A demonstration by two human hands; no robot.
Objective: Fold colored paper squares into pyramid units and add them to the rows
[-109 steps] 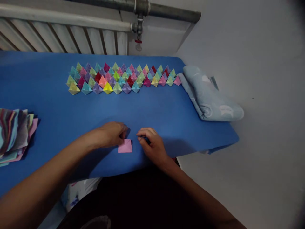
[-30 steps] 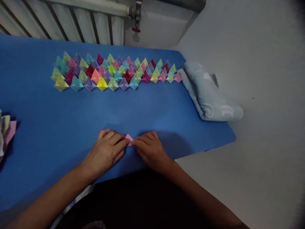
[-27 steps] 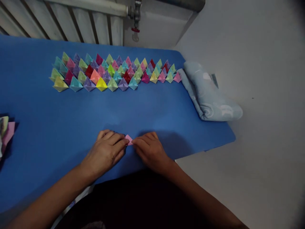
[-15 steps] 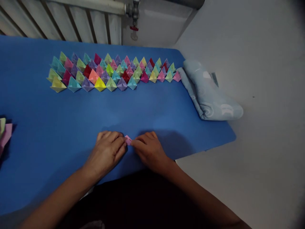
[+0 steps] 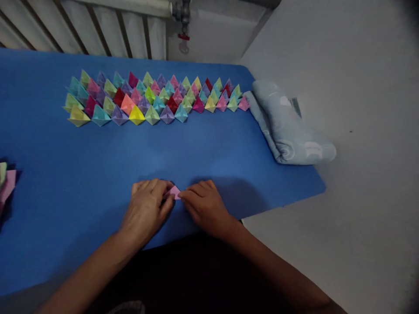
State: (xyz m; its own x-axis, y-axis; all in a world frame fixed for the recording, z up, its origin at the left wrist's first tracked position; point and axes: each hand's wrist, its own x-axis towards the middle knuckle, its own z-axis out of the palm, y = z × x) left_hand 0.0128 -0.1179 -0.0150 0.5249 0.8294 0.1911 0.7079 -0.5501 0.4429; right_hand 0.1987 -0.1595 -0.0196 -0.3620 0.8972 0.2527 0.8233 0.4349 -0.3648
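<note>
A small folded piece of pink paper (image 5: pixel 174 192) lies between my hands near the front edge of the blue table (image 5: pixel 108 152). My left hand (image 5: pixel 149 203) grips its left end between thumb and fingers, which hide part of it. At the paper's right corner, the fingertips of my right hand (image 5: pixel 203 200) are pinched together. Beyond the hands stand several rows of small folded paper boats (image 5: pixel 152 115) in many colours.
A folded light blue cloth (image 5: pixel 284 126) rests at the table's right end. Pink and green paper sheets (image 5: pixel 7 187) sit at the far left edge. Behind the table is a white radiator (image 5: pixel 94 30) with a red-handled valve (image 5: pixel 183 37); a pale wall (image 5: pixel 369 174) stands to the right.
The thumb and fingers of my left hand have spread a little, so more of the pink paper shows. My right hand has stayed nearly where it was.
</note>
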